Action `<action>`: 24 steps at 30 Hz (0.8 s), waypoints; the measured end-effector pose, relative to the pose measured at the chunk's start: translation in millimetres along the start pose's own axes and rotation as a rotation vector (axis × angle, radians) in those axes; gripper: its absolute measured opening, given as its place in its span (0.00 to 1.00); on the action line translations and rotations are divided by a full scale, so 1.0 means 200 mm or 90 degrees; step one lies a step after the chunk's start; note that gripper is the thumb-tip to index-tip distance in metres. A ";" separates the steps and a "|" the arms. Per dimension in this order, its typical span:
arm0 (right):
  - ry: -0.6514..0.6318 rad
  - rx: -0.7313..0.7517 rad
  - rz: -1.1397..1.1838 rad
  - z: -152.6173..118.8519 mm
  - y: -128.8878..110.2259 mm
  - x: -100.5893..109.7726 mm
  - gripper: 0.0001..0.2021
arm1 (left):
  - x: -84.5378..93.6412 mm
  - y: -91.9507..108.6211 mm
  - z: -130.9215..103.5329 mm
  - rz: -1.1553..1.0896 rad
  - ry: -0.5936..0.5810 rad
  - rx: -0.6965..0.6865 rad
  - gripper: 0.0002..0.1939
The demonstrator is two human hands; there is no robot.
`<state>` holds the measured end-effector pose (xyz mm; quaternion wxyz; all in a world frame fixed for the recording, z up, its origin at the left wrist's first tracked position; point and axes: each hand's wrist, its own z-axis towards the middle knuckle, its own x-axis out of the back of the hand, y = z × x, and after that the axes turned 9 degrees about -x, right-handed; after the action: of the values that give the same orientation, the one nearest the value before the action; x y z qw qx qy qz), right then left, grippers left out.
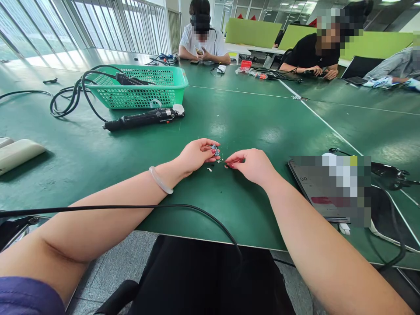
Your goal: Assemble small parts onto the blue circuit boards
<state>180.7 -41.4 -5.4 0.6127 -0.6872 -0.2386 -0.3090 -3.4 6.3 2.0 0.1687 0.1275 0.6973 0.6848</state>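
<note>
Green basket (141,97) holding black cable (123,78), corded black tool (141,120) in front, white-shirted person (215,46) beyond

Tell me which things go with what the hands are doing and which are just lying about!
Probably the job:
- small bluish part, in the left hand
- tiny frame, near the right hand
- white bit, on the table

Probably lying about:
- green basket
- black tool, untouched
- dark screen

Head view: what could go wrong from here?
The pale frame lies loose between left hand and right hand; a nudge could lose it. The bluish part pinched in the left hand might slip. The black cable passes in front of the left forearm and could snag.
</note>
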 end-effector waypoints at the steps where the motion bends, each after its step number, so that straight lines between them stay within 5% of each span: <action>1: 0.007 -0.003 -0.018 0.00 0.00 0.01 0.09 | 0.00 0.00 0.00 0.001 -0.002 -0.001 0.07; 16: 0.052 0.090 -0.254 0.00 -0.01 -0.07 0.08 | 0.00 0.00 0.00 -0.004 -0.005 -0.001 0.07; 24: 0.036 0.090 -0.187 0.02 0.02 -0.05 0.11 | 0.00 -0.01 0.00 -0.012 -0.005 0.000 0.07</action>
<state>177.7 -37.2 -15.4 0.6139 -0.5914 -0.3404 -0.3968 -3.5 6.1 0.9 0.1783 0.1236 0.6975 0.6829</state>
